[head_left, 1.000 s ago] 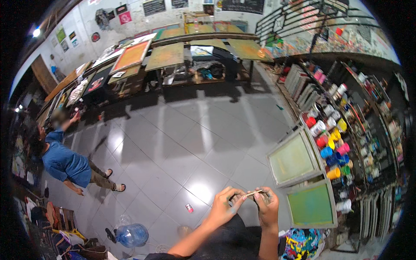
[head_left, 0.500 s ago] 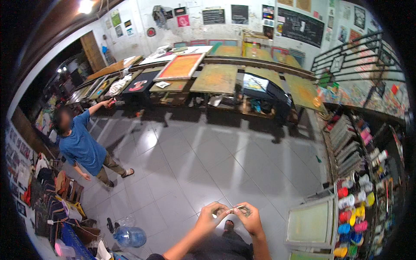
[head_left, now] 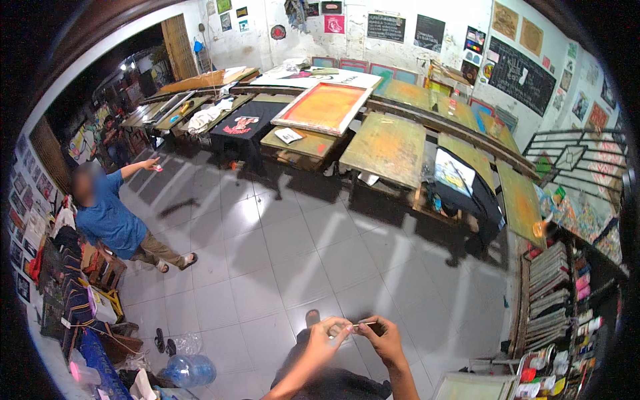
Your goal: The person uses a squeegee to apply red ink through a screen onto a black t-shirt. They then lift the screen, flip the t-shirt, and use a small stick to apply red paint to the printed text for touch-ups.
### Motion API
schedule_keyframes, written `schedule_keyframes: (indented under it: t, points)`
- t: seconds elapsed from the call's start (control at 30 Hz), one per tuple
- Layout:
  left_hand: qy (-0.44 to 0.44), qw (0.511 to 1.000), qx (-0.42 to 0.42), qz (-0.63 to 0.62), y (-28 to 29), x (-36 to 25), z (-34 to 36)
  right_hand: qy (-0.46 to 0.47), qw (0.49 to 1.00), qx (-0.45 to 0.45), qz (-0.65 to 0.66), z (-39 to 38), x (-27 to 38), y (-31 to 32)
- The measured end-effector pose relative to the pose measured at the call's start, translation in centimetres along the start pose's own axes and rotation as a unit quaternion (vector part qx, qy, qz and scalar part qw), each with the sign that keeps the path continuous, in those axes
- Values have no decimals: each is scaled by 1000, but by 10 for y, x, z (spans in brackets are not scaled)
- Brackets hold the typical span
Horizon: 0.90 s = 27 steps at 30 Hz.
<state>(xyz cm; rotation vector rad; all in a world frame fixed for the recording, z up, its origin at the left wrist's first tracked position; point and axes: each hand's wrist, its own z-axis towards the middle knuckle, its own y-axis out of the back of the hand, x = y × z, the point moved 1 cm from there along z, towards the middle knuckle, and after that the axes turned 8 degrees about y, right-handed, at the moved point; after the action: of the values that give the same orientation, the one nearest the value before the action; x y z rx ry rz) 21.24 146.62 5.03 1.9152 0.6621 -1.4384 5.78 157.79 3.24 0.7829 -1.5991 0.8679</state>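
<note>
Stick (head_left: 363, 325) is up in the air on the near side of the desk (head_left: 383, 148), well apart from it, above the floor (head_left: 267, 270). Both hands are on it: left hand (head_left: 328, 335) pinches one end, thumb to forefinger, right hand (head_left: 385, 342) pinches toward the other. Material is too small to tell; my read is light, fairly stiff, thin enough to snap if bent hard. Grip looks dry, so slip risk is probably low, but there's little surface to hold. Best hold: light fingertip pinch near each end, no twisting. No label visible on the stick. Lettering elsewhere: chalkboard (head_left: 522, 75) on the wall behind the desk carries pale handwriting, mostly too small to make out; white sheet (head_left: 313, 79) on the far part of the desk has large dark letters; black shirt (head_left: 241, 127) on the desk's near edge has a red and white print with text under it. Containers (head_left: 541, 369) at the near right of the desk are white, red and yellow; their labels don't resolve. Jug (head_left: 191, 371) sits on the floor, near left of the desk, no label I can make out.
</note>
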Motion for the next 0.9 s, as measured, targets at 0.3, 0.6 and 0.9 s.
schedule_keyframes:
  t: [0.3, 0.6, 0.9]
  points:
    - [33, 996, 37, -80, 156, -38, 206, -4, 1000, -13, -6, 216, 79, -125]
    - [4, 992, -89, -92, 269, -7, 344, -32, 992, 110, -46, 413, 83, -210]
    - [71, 962, -224, -141, 396, -7, 496, -22, 962, 269, -48, 644, 46, -313]
